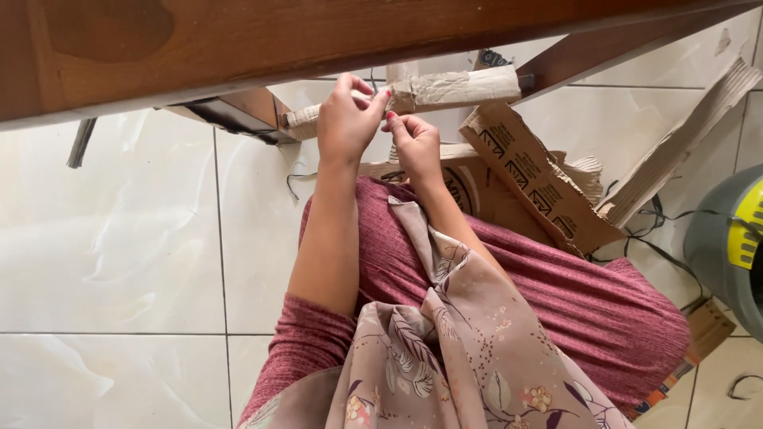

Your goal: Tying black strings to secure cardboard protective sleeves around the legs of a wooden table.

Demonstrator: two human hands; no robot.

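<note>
A wooden furniture bar wrapped in crumpled brown cardboard [453, 87] runs across the upper middle of the head view, under a dark wooden tabletop [238, 40]. My left hand [348, 119] grips the wrapped bar near its left end, fingers curled over it. My right hand [415, 141] is just beside it, slightly lower, its fingertips pinched at the wrapping's edge. What the fingertips pinch is too small to tell. My lap in dark red cloth and a floral scarf [461, 342] fill the lower middle.
Torn cardboard pieces [540, 179] lie on the white tiled floor [119, 254] to the right, with thin black straps [660, 230] among them. A grey and yellow machine [727, 242] stands at the right edge. A wooden leg brace [238, 111] sits left of the hands.
</note>
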